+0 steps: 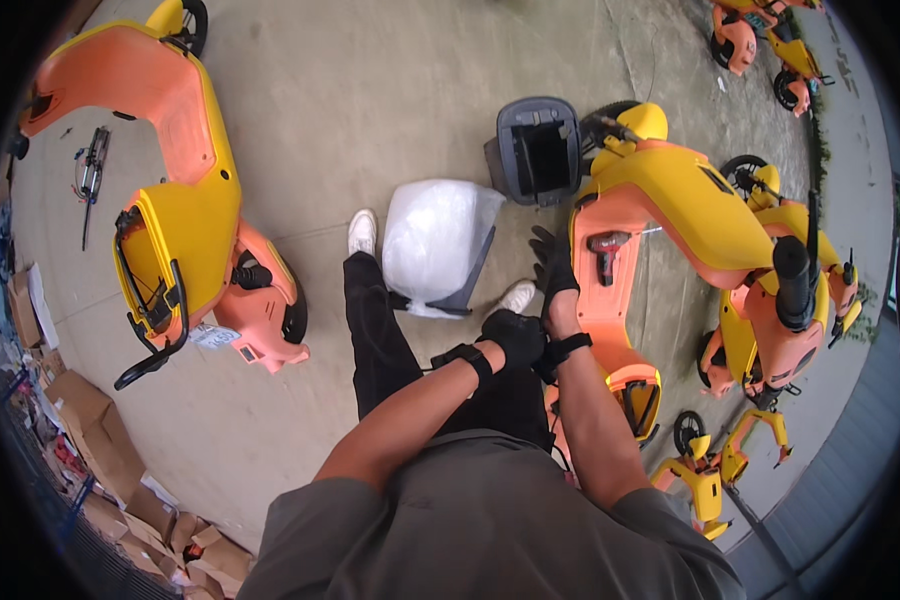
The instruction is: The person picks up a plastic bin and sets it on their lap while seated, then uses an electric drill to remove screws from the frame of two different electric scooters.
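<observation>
My left hand, in a black glove, is closed against my right wrist, beside the black wrist strap. What its fingers grip, if anything, is hidden. My right hand, also gloved, is held out with its fingers stretched and apart, holding nothing. It is beside the orange footboard of a yellow and orange scooter. A red and black cordless drill lies on that footboard. In front of my feet, a dark panel partly wrapped in white plastic rests on the floor.
A dark grey open box is by the scooter's front wheel. Another yellow and orange scooter is at left, near a thin metal part on the floor. Cardboard boxes line the lower left. More scooters are at right.
</observation>
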Demonstrator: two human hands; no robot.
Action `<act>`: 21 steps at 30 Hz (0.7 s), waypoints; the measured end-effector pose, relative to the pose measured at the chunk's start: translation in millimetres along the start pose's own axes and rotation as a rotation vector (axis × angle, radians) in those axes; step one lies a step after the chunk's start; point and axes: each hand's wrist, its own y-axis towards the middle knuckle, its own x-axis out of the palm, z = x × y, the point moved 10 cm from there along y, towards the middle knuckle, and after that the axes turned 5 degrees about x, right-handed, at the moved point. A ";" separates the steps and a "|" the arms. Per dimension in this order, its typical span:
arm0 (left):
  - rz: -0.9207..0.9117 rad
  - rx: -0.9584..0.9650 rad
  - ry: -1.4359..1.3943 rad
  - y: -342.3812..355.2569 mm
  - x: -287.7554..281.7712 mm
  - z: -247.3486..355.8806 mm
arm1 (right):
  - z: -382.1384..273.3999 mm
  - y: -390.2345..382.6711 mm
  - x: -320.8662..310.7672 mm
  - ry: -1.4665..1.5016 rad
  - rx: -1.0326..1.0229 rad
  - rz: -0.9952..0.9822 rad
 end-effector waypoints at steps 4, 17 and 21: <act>-0.061 0.027 -0.021 1.9 6.5 4.8 | 45.5 2.0 -26.7 0.031 0.152 0.029; -0.136 0.185 0.114 -40.0 28.0 -4.7 | 129.1 -41.6 6.4 0.435 0.638 0.122; 0.045 0.149 -0.090 -36.5 17.3 -30.2 | 123.2 5.0 -13.5 -0.277 0.070 0.041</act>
